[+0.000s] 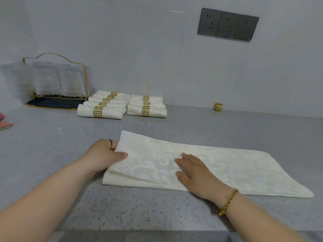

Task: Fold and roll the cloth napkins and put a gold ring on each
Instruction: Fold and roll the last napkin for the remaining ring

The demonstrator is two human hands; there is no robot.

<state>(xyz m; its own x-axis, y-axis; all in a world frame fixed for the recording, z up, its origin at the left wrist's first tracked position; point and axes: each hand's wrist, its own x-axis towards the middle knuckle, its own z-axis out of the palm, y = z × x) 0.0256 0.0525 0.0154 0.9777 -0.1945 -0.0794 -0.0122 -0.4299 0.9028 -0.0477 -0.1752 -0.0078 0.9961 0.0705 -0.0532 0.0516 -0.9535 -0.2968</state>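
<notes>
A cream patterned cloth napkin (236, 170) lies folded into a long strip on the grey counter (52, 145). My left hand (106, 152) pinches the strip's left end, thumb on top, and lifts the upper layer slightly. My right hand (194, 170) rests flat on the middle of the napkin, fingers straight. One loose gold ring (218, 107) stands by the wall at the back right. Several rolled napkins with gold rings (103, 111) lie in two rows at the back, the right row (146, 110) beside the left.
A gold wire rack with upturned glasses (57, 81) stands on a dark tray at the back left. Something pink (4, 124) shows at the left edge. Dark wall sockets (228, 25) sit above. The counter's front edge runs below my forearms.
</notes>
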